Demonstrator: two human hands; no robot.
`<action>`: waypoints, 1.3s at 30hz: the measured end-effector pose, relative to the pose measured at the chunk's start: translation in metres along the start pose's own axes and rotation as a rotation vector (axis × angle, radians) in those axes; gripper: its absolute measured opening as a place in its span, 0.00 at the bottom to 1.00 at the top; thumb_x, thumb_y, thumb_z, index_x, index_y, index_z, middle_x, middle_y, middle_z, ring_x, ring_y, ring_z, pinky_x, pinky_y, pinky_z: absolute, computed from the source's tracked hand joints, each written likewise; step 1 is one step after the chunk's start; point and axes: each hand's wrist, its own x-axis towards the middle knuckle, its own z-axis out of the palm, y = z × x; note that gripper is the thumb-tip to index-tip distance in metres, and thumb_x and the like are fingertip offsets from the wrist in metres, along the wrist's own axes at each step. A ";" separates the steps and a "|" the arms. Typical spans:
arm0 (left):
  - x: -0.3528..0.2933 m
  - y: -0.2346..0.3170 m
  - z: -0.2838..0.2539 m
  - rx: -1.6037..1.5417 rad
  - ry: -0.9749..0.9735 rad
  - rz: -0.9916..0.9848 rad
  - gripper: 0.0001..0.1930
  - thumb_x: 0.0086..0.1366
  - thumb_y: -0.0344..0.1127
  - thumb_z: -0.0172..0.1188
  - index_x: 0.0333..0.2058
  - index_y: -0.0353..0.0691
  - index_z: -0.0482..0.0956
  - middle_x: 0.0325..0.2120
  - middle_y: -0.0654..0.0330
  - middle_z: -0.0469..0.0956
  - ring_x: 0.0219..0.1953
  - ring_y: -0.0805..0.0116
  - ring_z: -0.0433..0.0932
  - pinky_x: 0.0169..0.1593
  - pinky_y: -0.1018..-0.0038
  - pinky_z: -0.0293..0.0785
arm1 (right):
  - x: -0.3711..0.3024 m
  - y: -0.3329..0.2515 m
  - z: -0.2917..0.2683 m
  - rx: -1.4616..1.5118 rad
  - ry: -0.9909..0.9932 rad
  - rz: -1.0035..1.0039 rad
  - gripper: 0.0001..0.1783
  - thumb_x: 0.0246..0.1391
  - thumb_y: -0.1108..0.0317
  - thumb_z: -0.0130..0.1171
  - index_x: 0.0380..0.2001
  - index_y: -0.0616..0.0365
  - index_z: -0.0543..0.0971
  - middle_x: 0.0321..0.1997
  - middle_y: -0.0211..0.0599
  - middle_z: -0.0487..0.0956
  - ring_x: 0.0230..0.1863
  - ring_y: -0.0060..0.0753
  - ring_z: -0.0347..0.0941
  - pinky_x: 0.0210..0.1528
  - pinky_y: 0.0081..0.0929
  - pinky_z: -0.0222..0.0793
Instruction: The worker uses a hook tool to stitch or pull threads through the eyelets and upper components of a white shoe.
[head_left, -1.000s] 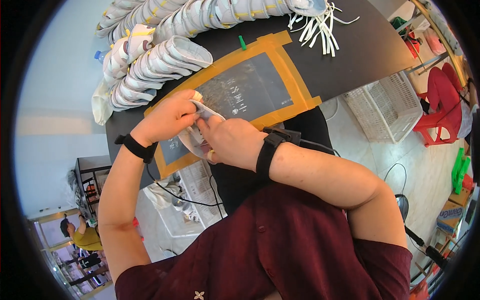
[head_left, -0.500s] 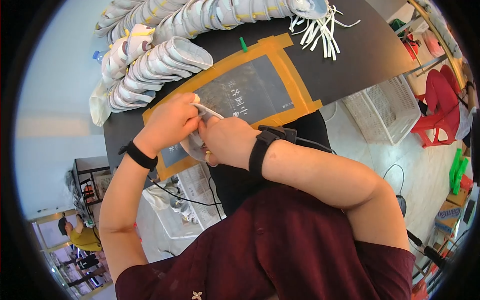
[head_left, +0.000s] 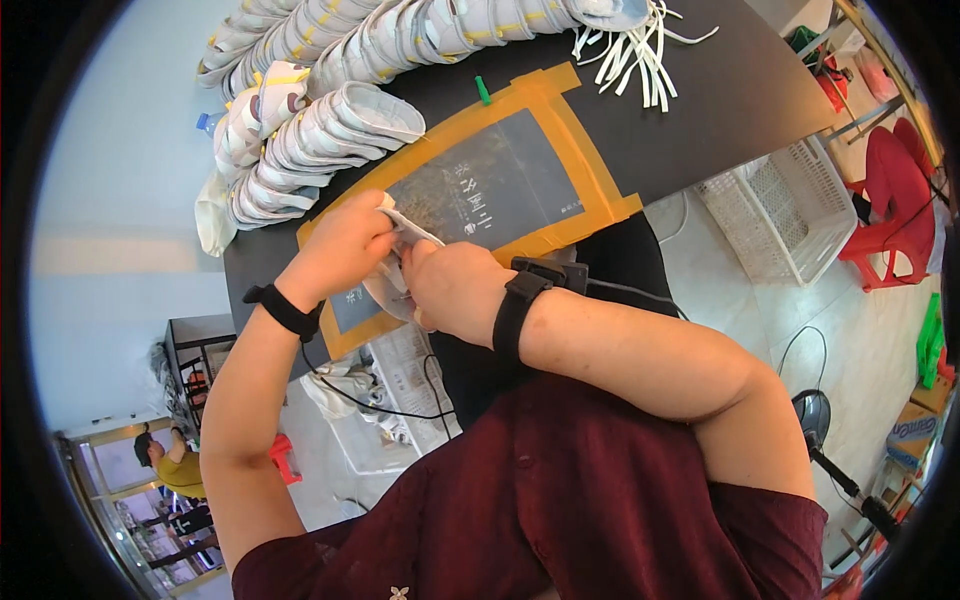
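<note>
Both my hands are closed on a pale grey shoe upper, held above a dark sheet edged with orange tape. My left hand pinches its upper edge, where a light rim shows at the fingertips. Against its other side, my right hand has its fingers bent and thumb pressed on the edge. Much of the upper is hidden behind the hands. Just past the sheet, a stack of nested grey-and-white shoe uppers leans, and a small green object lies by the tape.
A long row of nested uppers lines the far table edge, ending in loose white strips. To the right stand a white plastic basket and a red stool. Another crate sits below, with a black cable crossing over it.
The whole view has shifted slightly. My hands stay closed on the upper in nearly the same pose, with only small finger movement.
</note>
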 end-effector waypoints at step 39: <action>-0.017 0.009 0.020 -0.073 0.196 -0.028 0.06 0.55 0.31 0.61 0.25 0.35 0.76 0.34 0.51 0.74 0.41 0.48 0.75 0.41 0.60 0.72 | -0.035 0.007 -0.057 0.173 0.182 -0.160 0.19 0.55 0.72 0.54 0.50 0.64 0.71 0.50 0.54 0.72 0.46 0.58 0.73 0.50 0.44 0.72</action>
